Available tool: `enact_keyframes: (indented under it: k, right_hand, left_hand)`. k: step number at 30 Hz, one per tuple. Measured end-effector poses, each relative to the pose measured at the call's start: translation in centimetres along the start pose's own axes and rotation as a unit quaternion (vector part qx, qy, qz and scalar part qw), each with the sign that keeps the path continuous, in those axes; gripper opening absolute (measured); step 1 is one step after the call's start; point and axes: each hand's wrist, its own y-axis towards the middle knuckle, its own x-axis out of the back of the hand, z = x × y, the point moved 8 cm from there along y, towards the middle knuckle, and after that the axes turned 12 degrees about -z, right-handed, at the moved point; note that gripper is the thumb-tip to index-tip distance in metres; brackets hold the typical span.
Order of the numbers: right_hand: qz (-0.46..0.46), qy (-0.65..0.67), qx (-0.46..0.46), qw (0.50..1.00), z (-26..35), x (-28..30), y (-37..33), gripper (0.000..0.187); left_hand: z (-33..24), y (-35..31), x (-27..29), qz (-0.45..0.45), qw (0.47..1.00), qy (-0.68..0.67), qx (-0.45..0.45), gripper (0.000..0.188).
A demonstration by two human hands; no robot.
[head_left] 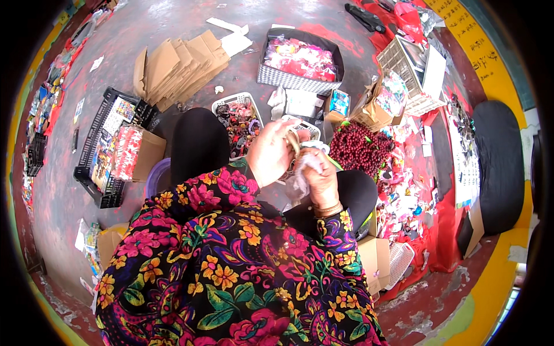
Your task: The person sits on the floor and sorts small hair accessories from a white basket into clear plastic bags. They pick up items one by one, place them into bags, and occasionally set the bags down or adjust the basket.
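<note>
head view: left hand (270, 152) closed on beige band (293, 140), right hand (324, 185) on pale cloth (299, 180)

left hand (270, 151) holding beige loop (293, 140), right hand (324, 183) gripping pale fabric (299, 179), dark-red berries (356, 147) nearby

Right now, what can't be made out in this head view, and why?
Head view: full shape of the pale soft material; the right hand covers part.
Head view: rest of the purple tub; hidden by the black-clad leg and floral sleeve.
Head view: individual pieces in the white basket; too small to identify.
</note>
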Motion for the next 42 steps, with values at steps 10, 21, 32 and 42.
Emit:
enact_keyframes:
  k: [10, 21, 32, 42]
  right_hand:
    - [0.013, 0.214, -0.106, 0.971, 0.0, 0.9, 0.1, 0.035]
    - [-0.046, 0.250, -0.055, 0.966, -0.5, 2.1, 1.0, 0.029]
    - [-0.036, 0.211, -0.032, 0.976, -0.1, 3.3, 1.5, 0.029]
    - [0.012, 0.000, 0.042, 0.999, 1.8, 0.7, 0.7, 0.041]
  left_hand:
    - [-1.7, -0.5, 1.2, -0.008, 0.949, 0.313, -0.039, 0.048]
    - [-1.9, -4.3, -5.7, 0.138, 0.610, 0.628, -0.464, 0.034]
    - [-0.8, -1.2, -0.2, -0.027, 0.903, 0.421, -0.084, 0.014]
    - [0.5, -1.5, 0.3, -0.022, 0.902, 0.430, -0.022, 0.021]
